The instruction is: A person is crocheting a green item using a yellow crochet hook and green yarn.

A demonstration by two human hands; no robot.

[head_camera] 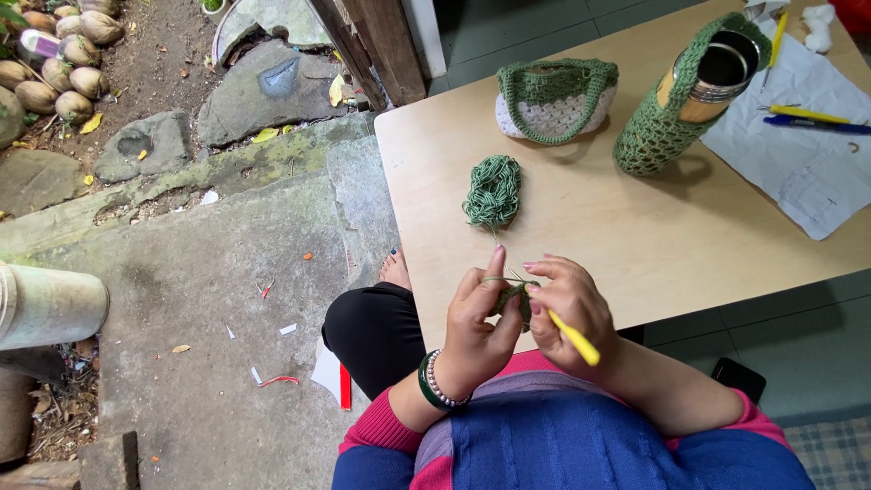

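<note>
Pale, smooth wooden table (653,236) with a rounded corner, set beside rough grey stone paving (209,299) littered with scraps of paper and bits of red. Brown husked coconuts (54,63) heaped at the far left on bare earth. Near the table's front edge, left hand (478,328) and right hand (572,313) raised close together, fingers curled. Between them a small green crochet piece (513,298), knobbly and dense, rounded in outline, pinched by the left grip between thumb and fingers, index finger held straight up with a thin green strand running over it. Right grip closed around a slim yellow crochet hook (573,338), smooth and plastic-looking, handle slanting down and to the right past the palm, tip hidden in the stitches. Green bangle and pale bead bracelet (437,381) on the left wrist. Beyond the hands, a loose oval skein of green yarn (493,191), ropy and loopy, lying flat, its strand trailing back toward the work. Farther off, a small crocheted bag (555,111), white-bodied with green rim and handle, soft and slumped. Just beside it, a metal flask (689,95) sheathed in an open-mesh green crocheted sleeve, lying tilted. Creased white paper (807,172) at the right with yellow and blue pens (812,118) across it.
</note>
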